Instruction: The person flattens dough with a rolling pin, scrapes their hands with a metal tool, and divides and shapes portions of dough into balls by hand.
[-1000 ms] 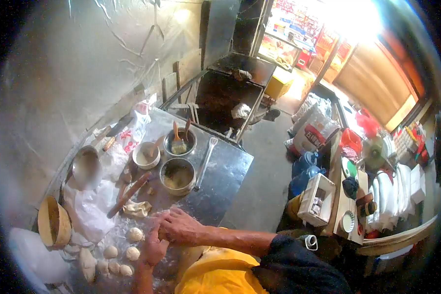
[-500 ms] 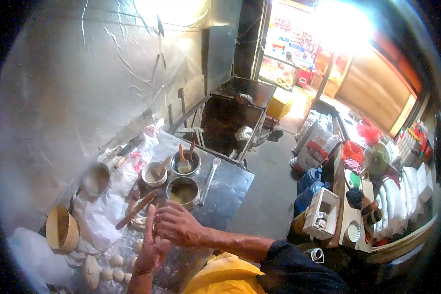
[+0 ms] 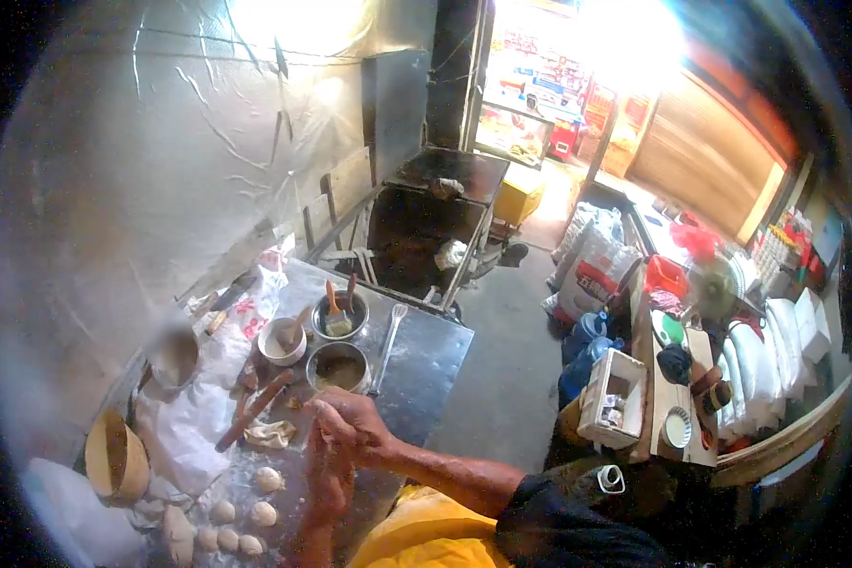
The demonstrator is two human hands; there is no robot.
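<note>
My right hand (image 3: pixel 355 419) is closed, its fingers bent over the upper part of my left hand, and whatever is inside is hidden. My left hand (image 3: pixel 329 473) points upward against it, its fingers blurred and partly covered. Both are above the floured table (image 3: pixel 445 346). Left of them lie several dough balls (image 3: pixel 263 514) and a longer dough piece (image 3: pixel 178 535). A wooden rolling pin (image 3: pixel 254 412) and a crumpled cloth (image 3: pixel 270 434) are beside the dough. Just beyond my hands stands a metal pot (image 3: pixel 339 367).
A pot with brushes (image 3: pixel 339 315), a white bowl (image 3: pixel 282 341) and a whisk (image 3: pixel 388 350) stand farther back. Plastic bags (image 3: pixel 185 426) and a round wooden container (image 3: pixel 116 456) are at left. A white crate (image 3: pixel 613 398) and water bottles (image 3: pixel 587 350) are at right.
The view has shifted. My hands were together with a left finger pointing up half a second ago; now my right hand is closed over the top of my left hand.
</note>
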